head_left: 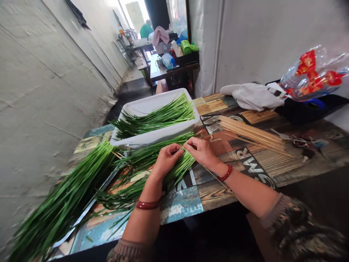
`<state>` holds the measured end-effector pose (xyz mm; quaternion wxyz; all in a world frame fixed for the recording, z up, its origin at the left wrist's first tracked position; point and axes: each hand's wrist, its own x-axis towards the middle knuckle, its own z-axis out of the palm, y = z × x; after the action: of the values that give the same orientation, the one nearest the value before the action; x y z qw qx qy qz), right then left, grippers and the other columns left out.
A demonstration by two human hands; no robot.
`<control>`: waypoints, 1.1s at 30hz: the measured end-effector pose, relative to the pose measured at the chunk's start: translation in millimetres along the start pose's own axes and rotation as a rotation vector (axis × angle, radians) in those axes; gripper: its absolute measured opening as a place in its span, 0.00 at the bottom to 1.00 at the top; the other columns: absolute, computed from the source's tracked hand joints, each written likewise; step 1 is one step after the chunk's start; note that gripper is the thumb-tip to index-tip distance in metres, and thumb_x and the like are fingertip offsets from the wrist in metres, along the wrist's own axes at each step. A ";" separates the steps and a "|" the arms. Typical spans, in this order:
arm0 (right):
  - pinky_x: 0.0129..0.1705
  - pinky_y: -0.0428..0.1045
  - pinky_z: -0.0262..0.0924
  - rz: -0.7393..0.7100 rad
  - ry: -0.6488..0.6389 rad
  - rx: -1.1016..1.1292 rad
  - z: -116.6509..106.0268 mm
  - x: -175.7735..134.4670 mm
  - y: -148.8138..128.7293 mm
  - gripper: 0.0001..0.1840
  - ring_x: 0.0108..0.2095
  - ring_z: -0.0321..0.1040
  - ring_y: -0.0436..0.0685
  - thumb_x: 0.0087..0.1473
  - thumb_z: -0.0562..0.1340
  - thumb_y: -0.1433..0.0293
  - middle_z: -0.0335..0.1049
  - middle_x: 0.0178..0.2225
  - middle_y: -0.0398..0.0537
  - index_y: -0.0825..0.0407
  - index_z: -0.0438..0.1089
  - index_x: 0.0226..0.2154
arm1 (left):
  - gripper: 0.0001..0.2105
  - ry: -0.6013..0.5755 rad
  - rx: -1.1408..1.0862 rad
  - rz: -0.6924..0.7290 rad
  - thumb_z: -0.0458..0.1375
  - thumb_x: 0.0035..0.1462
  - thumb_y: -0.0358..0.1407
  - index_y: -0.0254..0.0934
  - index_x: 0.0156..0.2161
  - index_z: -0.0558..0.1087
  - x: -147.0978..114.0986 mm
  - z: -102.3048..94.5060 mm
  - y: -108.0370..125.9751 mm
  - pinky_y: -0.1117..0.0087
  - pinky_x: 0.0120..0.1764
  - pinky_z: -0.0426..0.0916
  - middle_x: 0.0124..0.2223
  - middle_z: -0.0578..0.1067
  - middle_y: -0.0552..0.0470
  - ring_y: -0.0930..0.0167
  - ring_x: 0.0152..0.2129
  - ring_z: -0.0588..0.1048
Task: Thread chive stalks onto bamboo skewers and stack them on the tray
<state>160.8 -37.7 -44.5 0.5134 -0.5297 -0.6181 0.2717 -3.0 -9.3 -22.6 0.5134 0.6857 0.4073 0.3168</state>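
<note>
Long, slender, pale-ended green stalks (pixel 178 169) lie on the multicoloured, wood-patterned worktop (pixel 188 202), the left hand (pixel 169 157) and right hand (pixel 201 149) pinched narrow on their pale ends; being glossy, they could slip from a loose pinch; the thin, tan wooden stick (pixel 218 178) near the right wrist might prick, if pointed; leftward, the long, silvery metal blade (pixel 86 209) could nick a straying left hand.

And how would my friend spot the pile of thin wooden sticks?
Find the patchwork wood-patterned table. On its right side, nearer the person than the crumpled white cloth, lies the pile of thin tan wooden sticks. Unlike the long green leafy stalks on the left, they're straight, hard-looking and lined up together.
</note>
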 end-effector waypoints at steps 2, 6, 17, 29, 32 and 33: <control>0.29 0.46 0.56 -0.005 -0.028 0.025 -1.4 1.8 1.1 0.12 0.26 0.64 0.51 0.55 0.59 0.64 0.71 0.24 0.44 0.54 0.71 0.26 | 0.11 -0.005 -0.058 -0.037 0.64 0.49 0.39 0.31 0.31 0.72 0.0 -0.6 1.5 0.76 0.29 0.59 0.26 0.70 0.55 0.77 0.23 0.65; 0.32 0.46 0.61 0.082 -0.046 0.256 -7.8 9.1 7.6 0.20 0.30 0.68 0.53 0.60 0.53 0.57 0.73 0.28 0.47 0.54 0.72 0.31 | 0.13 -0.034 -0.147 -0.099 0.66 0.48 0.41 0.31 0.33 0.73 3.6 -8.4 8.9 0.76 0.29 0.61 0.27 0.72 0.54 0.77 0.23 0.67; 0.27 0.46 0.62 0.026 -0.332 0.167 -17.8 -8.5 -16.7 0.18 0.22 0.68 0.51 0.58 0.58 0.59 0.71 0.26 0.43 0.53 0.68 0.45 | 0.16 0.143 -0.365 -0.016 0.70 0.43 0.40 0.33 0.33 0.71 -13.2 -49.3 46.9 0.77 0.28 0.60 0.26 0.74 0.56 0.79 0.21 0.68; 0.34 0.47 0.61 -0.456 -0.153 -0.215 -53.0 10.4 -145.8 0.11 0.32 0.72 0.54 0.60 0.56 0.68 0.77 0.31 0.45 0.50 0.74 0.33 | 0.17 0.049 -0.286 0.172 0.65 0.50 0.45 0.30 0.35 0.78 -64.3 -74.6 130.5 0.74 0.31 0.61 0.28 0.75 0.51 0.75 0.24 0.68; 0.38 0.49 0.62 -0.541 -0.169 -0.290 -59.2 10.6 -168.4 0.11 0.36 0.74 0.56 0.61 0.56 0.69 0.78 0.35 0.47 0.50 0.74 0.35 | 0.16 0.165 -0.170 0.245 0.65 0.49 0.45 0.30 0.29 0.78 -73.2 -79.2 145.1 0.75 0.30 0.59 0.25 0.73 0.53 0.76 0.23 0.65; 0.39 0.49 0.62 -0.558 -0.171 -0.312 -60.3 10.1 -173.3 0.11 0.36 0.74 0.56 0.61 0.56 0.69 0.78 0.35 0.47 0.51 0.74 0.35 | 0.16 0.199 -0.137 0.256 0.65 0.48 0.45 0.30 0.27 0.77 -76.5 -79.9 147.5 0.75 0.30 0.58 0.24 0.72 0.54 0.76 0.23 0.64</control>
<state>152.1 -91.3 131.1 0.4271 -0.3876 -0.8142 0.0663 -72.4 -62.1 139.9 0.4716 0.6608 0.3430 0.4726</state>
